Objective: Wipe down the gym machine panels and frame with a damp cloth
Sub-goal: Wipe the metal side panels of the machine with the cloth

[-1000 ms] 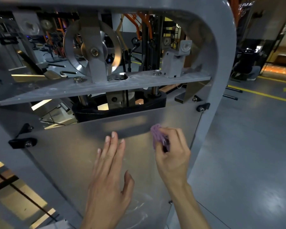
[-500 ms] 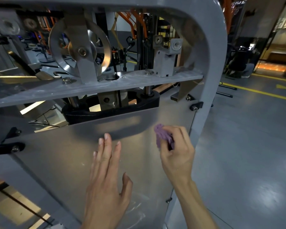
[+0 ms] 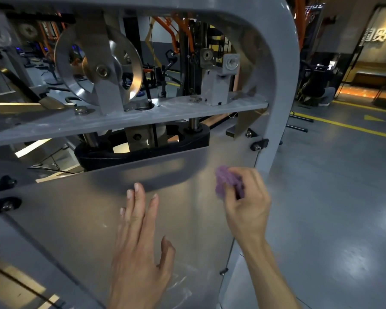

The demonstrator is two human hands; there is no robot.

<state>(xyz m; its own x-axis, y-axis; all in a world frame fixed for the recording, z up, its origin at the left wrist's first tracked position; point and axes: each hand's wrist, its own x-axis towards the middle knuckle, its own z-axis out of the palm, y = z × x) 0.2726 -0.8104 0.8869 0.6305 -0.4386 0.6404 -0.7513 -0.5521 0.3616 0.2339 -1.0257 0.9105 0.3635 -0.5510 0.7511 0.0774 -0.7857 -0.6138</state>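
The right hand grips a bunched purple cloth and presses it to the translucent panel, near the grey frame upright. The left hand lies flat on the panel with its fingers straight. Above, a metal pulley stands on the crossbar.

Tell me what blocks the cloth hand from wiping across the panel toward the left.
The left hand does: it lies open on the clear panel, left of the purple cloth gripped by the right hand.
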